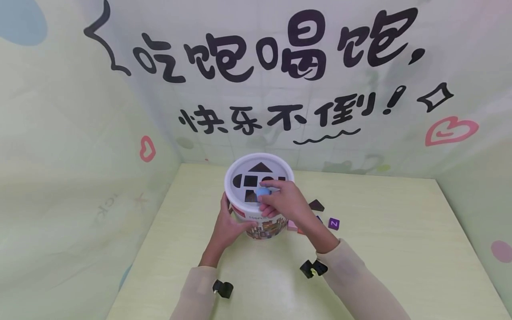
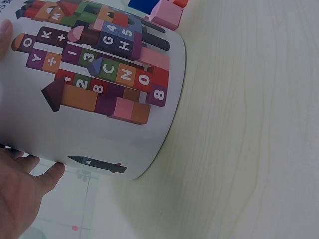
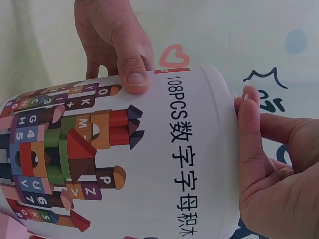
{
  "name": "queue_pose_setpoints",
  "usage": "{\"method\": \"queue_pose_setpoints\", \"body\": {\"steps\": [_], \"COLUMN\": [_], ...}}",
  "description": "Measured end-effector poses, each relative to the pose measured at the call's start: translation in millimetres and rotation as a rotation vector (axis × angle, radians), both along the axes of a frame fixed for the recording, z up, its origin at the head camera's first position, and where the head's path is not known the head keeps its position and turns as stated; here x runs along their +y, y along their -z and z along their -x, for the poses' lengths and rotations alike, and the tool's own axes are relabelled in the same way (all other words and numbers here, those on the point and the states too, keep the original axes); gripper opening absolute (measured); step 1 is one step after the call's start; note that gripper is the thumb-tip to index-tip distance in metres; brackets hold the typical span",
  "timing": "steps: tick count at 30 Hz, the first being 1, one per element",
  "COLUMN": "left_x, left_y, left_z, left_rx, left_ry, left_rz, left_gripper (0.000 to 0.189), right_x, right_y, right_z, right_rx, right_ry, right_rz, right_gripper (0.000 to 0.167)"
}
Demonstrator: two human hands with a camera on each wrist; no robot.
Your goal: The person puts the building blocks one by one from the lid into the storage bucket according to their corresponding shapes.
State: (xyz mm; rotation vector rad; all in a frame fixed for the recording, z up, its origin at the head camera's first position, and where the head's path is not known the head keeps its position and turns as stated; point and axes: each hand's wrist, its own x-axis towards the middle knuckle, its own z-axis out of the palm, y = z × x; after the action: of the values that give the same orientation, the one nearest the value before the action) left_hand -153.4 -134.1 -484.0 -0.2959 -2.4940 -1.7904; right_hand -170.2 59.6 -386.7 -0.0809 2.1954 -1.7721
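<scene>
Beige sleeves (image 1: 352, 280) enter at the bottom of the head view. Mid-frame, the right hand (image 1: 286, 198) pinches a light-blue block (image 1: 262, 192) at the slotted lid (image 1: 280, 169) of a printed bucket (image 1: 273, 227); the left hand (image 1: 228, 229) lies spread against the bucket's wall. Likely light, stiff and hard to break, the block probably handles best held by its sides near the top; the smooth bucket might slide unless braced.
</scene>
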Motion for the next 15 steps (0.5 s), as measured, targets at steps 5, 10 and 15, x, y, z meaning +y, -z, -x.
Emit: {"method": "queue_pose_setpoints", "body": {"steps": [5,10,15], "left_x": [0.5,0.2,-0.3], "left_y": [-1.1,-0.2,2.3], "left_z": [-0.2,0.2,1.4], "left_rx": [0.0,0.001,-0.009], "left_ry": [-0.003,0.0,0.001], "left_rz": [0.006,0.004,0.004], "left_gripper": [0.118,0.119,0.12], "right_x": [1.6,1.3,1.6], "right_y": [0.2,0.0,-1.0], "right_z": [-0.5,-0.3,-0.6], "right_rx": [-0.001,-0.002,-0.002], "right_ry": [-0.001,0.001,-0.001], "right_rz": [0.008,0.001,-0.005], "right_gripper": [0.039,0.036,0.033]}}
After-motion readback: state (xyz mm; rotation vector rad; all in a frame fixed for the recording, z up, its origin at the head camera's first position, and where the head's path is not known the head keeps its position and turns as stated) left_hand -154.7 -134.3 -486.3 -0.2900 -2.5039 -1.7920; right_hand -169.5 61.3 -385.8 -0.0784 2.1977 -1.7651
